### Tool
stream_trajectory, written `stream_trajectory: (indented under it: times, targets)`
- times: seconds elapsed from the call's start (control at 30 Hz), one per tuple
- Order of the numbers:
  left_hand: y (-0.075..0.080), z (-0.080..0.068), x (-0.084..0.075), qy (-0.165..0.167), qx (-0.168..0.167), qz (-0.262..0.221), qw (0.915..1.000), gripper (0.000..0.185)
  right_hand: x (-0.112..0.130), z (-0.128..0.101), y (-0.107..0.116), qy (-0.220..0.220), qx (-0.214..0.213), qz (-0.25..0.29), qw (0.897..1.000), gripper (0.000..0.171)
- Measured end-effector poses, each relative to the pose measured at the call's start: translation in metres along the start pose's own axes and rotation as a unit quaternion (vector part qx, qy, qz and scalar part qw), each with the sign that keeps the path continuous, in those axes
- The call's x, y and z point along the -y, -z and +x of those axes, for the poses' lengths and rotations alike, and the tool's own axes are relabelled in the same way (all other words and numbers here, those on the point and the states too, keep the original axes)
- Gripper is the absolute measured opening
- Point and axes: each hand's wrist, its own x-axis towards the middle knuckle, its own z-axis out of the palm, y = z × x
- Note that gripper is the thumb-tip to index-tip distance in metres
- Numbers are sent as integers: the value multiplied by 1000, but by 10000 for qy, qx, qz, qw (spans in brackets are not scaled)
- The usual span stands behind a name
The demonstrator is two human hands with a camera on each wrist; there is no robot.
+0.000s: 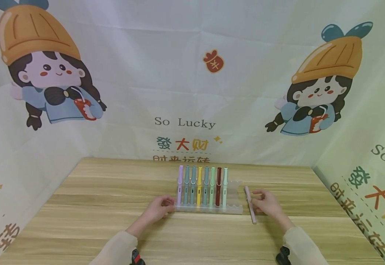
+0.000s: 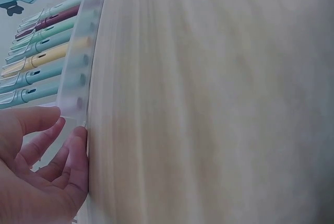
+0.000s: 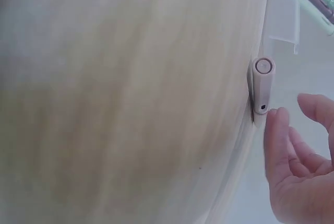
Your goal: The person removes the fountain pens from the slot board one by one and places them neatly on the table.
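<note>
**Pink pen (image 1: 250,204) beside right hand (image 1: 267,203); left hand (image 1: 160,209) at end of clear rack (image 1: 236,209)**

1. Pink pen: lies on the worktop (image 1: 192,239), to the right of the clear rack and apart from it. Slants slightly, far end leaning towards the rack. Shows almost end-on in the right wrist view, with a round, ringed end and a small dark hole.

2. Right hand: free of any grip, with thumb and fingers loosely bent. Reaches to the right side of the pink pen, fingertips just beside it. Cannot tell whether touching.

3. Left hand: also free of any grip, with relaxed, slightly bent fingers. Sits at the left end of the clear rack, near the front corner. Cannot tell whether in contact.

4. Clear rack: stands near the middle of the worktop. Carries, from left to right: lilac pen (image 1: 179,195), two teal pens (image 1: 186,191), yellow pen (image 1: 199,195), third teal pen (image 1: 206,193), green pen (image 1: 211,193), dark red pen (image 1: 218,191) and mint pen (image 1: 224,195). Aligned in parallel, caps to the far side, clips upward.

5. Surroundings: behind the worktop, pale fabric backdrop (image 1: 139,73), printed with cartoon figures and lettering. Around the forearms, pale sleeves (image 1: 117,248).
</note>
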Motion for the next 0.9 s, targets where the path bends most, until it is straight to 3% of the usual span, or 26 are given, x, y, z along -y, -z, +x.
stream_trajectory:
  times: [0.27,0.57,0.9]
  targets:
    - [2,0,-1,-15,22,25,10000,18,2,-3,-3,481,-52,635,9968,36]
    - [1,-2,-2,58,-15,33,10000,17,14,-1,-14,994,-277,601,9928,36]
    - [0,-1,-1,56,-64,51,10000,16,27,1,-34,1096,-323,910,9893,39]
